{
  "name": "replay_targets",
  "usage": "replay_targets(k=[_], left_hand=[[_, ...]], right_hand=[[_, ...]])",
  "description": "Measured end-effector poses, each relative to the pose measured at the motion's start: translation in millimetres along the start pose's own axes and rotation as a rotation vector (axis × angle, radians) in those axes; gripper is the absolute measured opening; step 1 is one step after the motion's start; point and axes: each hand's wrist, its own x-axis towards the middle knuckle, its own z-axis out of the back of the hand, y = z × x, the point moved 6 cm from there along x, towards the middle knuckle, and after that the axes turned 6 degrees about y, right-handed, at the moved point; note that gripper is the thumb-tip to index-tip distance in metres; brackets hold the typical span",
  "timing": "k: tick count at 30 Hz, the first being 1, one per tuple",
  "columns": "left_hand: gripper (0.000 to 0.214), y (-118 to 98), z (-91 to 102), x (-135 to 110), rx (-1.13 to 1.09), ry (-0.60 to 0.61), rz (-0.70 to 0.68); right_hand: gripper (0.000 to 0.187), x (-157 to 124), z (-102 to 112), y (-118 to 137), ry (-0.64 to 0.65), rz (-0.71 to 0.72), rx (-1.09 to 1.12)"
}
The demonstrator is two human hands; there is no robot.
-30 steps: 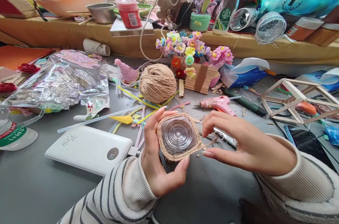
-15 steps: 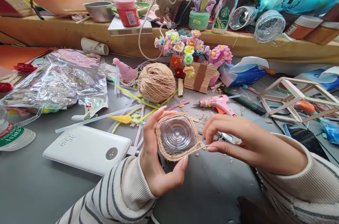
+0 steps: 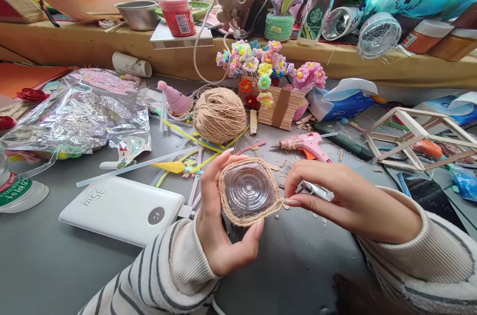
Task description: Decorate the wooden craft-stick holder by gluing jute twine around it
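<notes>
My left hand (image 3: pixel 227 240) is wrapped round a clear, rounded-square plastic container (image 3: pixel 249 188), whose ringed base faces me. Jute twine (image 3: pixel 240 220) runs round its edge. At the container's right corner, my right hand (image 3: pixel 331 196) pinches the twine's end between thumb and forefinger, close to the rim. A silver nail clipper (image 3: pixel 316 191) shows through the gap of the right hand and seems to lie on the table behind it. Beyond the container sits a ball of jute twine (image 3: pixel 219 115). A pink glue gun (image 3: pixel 303 145) lies behind the right hand.
A white power bank (image 3: pixel 119 210) lies left of my left wrist. To the right are a phone (image 3: pixel 428 196) and a wooden stick frame (image 3: pixel 417 133). Fuzzy flowers (image 3: pixel 261 64) and a blue tissue pack (image 3: pixel 343 101) stand behind. Scraps and glue sticks litter the grey table (image 3: pixel 283 265).
My right hand has moved slightly left, nearer the container's corner, so less loose twine shows between them. The nail clipper is more visible. My left hand keeps its hold.
</notes>
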Motion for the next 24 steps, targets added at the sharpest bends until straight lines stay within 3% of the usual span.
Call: replay_targets(k=[12, 24], left_hand=[[0.088, -1, -0.3, -1, -0.034, -0.029, 0.003], [0.088, 0, 0.4, -1, -0.021, -0.021, -0.036]], right_hand=[[0.021, 7, -5, -19, 0.086, -0.034, 0.305], [0.017, 9, -6, -19, 0.05, -0.019, 0.328]])
